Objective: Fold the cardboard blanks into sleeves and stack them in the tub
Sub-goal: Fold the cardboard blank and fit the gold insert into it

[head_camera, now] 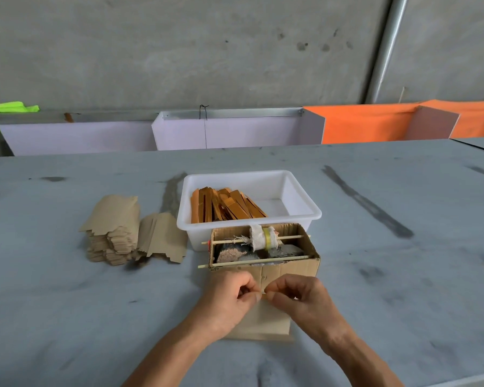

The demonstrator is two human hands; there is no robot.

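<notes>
cardboard box [288, 268] blocks the tub [305, 213] front; table [403, 275] right side open.

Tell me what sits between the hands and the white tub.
In the head view, an open cardboard box with two wooden sticks across it stands between the hands, left hand and right hand, and the white tub.

Glossy white plastic tub [302, 213]; shiny gold sleeves [227, 205]; matt brown cardboard blanks [115, 222]; scuffed grey tabletop [403, 275].
</notes>
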